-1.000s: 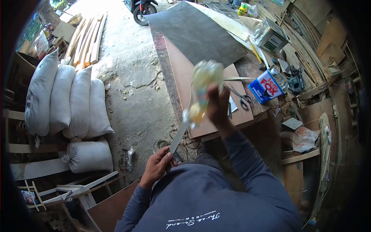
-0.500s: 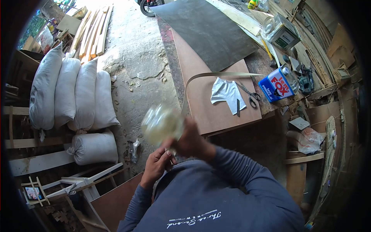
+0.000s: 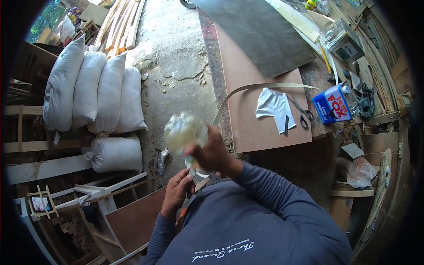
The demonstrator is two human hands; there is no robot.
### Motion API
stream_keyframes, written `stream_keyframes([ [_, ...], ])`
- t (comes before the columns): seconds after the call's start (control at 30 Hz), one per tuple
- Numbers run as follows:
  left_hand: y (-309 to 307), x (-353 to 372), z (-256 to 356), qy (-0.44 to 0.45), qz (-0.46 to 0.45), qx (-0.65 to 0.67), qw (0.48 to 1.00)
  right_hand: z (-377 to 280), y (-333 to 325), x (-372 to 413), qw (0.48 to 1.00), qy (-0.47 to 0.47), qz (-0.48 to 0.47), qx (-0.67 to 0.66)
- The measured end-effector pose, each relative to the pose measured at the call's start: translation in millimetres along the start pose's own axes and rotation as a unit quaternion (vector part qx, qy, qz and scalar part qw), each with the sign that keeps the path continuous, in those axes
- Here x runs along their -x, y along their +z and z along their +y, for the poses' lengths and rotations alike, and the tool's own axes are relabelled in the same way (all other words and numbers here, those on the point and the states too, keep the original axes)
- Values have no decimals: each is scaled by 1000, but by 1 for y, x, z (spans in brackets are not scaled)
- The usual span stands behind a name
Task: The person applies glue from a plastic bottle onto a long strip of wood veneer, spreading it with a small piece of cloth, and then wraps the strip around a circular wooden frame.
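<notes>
Concrete flr (image 3: 174, 95); bench (image 3: 319, 73) w/ ply sheet (image 3: 247, 132), scissors (image 3: 304, 118), pale strip (image 3: 270, 85)

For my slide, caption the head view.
Right hand holds a rounded, translucent yellowish container; left hand pinches a pale, curved strip.

The worktop (image 3: 319, 73), towards one o'clock, bears a brown board (image 3: 247, 126) at its seven o'clock — a grey sheet (image 3: 260, 37) overlapping it at eleven — and a blue can (image 3: 333, 105) standing at four.
</notes>
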State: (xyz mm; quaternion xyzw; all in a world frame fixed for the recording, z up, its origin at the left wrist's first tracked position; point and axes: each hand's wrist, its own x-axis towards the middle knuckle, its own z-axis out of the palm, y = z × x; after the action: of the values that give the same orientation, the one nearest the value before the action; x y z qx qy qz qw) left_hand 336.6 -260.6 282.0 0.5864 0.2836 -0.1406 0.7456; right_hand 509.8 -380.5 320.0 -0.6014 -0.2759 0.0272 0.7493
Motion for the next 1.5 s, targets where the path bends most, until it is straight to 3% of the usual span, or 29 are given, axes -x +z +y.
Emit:
stream_keyframes([
  [0.1, -3, 9, -4, -8, 19, -7, 1000, 44, -39, -30, 996, 8, 7, 86],
  [0.2, -1, 10, 0, -14, 24, -14, 1000, 61, -67, -57, 993, 38, 104, 41],
  [0.3, 2, 11, -1, -19, 35, -7, 999, 62, -58, -40, 992, 100, 68, 27],
  [0.33, 1, 9, -2, -19, 39, -4, 999, 58, -48, -27, 993, 64, 6, 98],
  [0.43, -6, 5, -10, -31, 36, 6, 999, 26, 1, 10, 991, 78, -49, -98],
  [0.5, -5, 5, -10, -30, 49, 30, 998, 24, 1, 4, 989, 63, -46, -124],
  [0.6, -13, 9, -15, -35, 49, 46, 997, 83, -48, -27, 997, 56, 31, 40],
  [0.63, -16, 9, -16, -35, 47, 49, 997, 96, -64, -41, 994, 83, 56, 36],
  [0.7, -16, 11, -14, -40, 47, 59, 996, 107, -80, -66, 982, 36, 169, 76],
  [0.83, -18, 6, -12, -43, 48, 66, 996, 109, -77, -53, 982, 82, 161, 52],
  [1.0, -24, 3, -5, -43, 51, 82, 994, 97, -36, -16, 987, 26, 160, 4],
  [1.03, -26, 5, -3, -44, 51, 88, 994, 113, -56, -19, 988, 75, 136, 24],
  [1.07, -27, 7, -1, -42, 54, 84, 994, 126, -69, -27, 976, 106, 190, -2],
  [1.1, -26, 7, 2, -38, 55, 81, 995, 128, -85, -39, 973, 84, 208, 59],
  [1.17, -25, 7, 8, -27, 54, 76, 995, 132, -95, -51, 945, 140, 290, -49],
  [1.3, -22, 3, 25, -1, 44, 66, 997, 74, -50, -28, 944, 145, 212, -207],
  [1.37, -23, 4, 33, 10, 36, 57, 998, 38, -34, -19, 942, 104, 135, -290],
  [1.47, -25, 14, 35, 26, 14, 42, 999, 46, -62, -30, 978, 23, 147, -147],
  [1.5, -25, 16, 34, 34, 6, 37, 999, 49, -68, -40, 947, 59, 174, -262],
])
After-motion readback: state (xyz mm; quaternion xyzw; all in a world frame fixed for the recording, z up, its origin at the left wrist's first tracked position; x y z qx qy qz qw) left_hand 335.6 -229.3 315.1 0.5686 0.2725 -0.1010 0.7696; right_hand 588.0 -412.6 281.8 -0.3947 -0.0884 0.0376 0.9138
